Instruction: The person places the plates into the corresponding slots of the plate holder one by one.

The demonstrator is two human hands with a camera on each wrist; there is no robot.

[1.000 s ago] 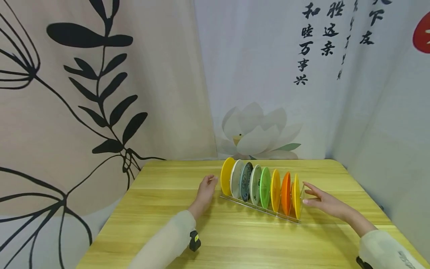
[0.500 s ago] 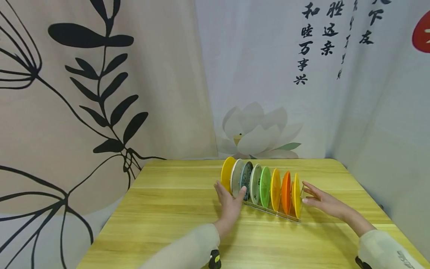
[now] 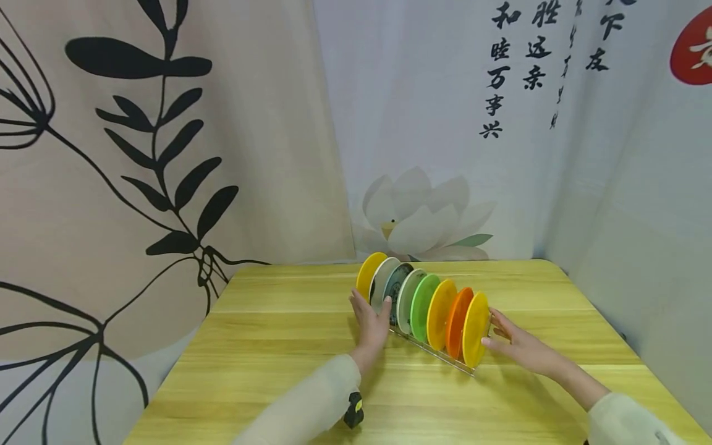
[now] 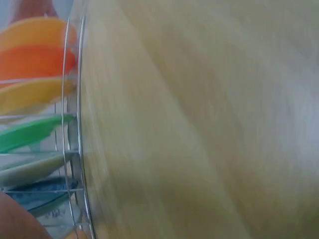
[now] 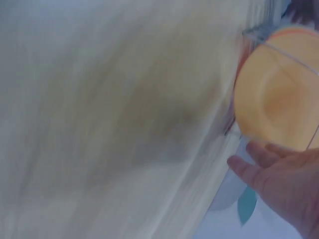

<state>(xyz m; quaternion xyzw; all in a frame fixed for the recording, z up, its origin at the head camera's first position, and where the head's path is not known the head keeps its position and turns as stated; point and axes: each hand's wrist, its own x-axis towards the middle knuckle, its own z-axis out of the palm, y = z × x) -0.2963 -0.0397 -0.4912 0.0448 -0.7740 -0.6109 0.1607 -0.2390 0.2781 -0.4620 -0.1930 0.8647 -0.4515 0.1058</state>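
A wire dish rack (image 3: 432,353) stands slanted on the table, filled with a row of upright plates. They include yellow, white, blue-patterned and orange ones, plus a green plate (image 3: 424,308). My left hand (image 3: 371,327) holds the rack's left end, thumb in front of the plates, fingers at the outer side. At the opposite end my right hand (image 3: 514,346) touches the rack beside the outermost yellow plate (image 3: 475,330), its fingers only lightly bent. In the right wrist view those fingers lie close under a yellow plate (image 5: 279,94). The left wrist view shows the rack's wires (image 4: 79,124) and part of my thumb.
The wood-grain table (image 3: 267,321) extends around the rack. Behind it hangs a curtain (image 3: 278,154) printed with dark leaves, a pale lotus and writing. A black device (image 3: 353,410) sits on my left sleeve.
My left hand has come in from the left onto the rack's left end. The rack has since turned, its right end coming nearer and leftward, with my right hand moving along.
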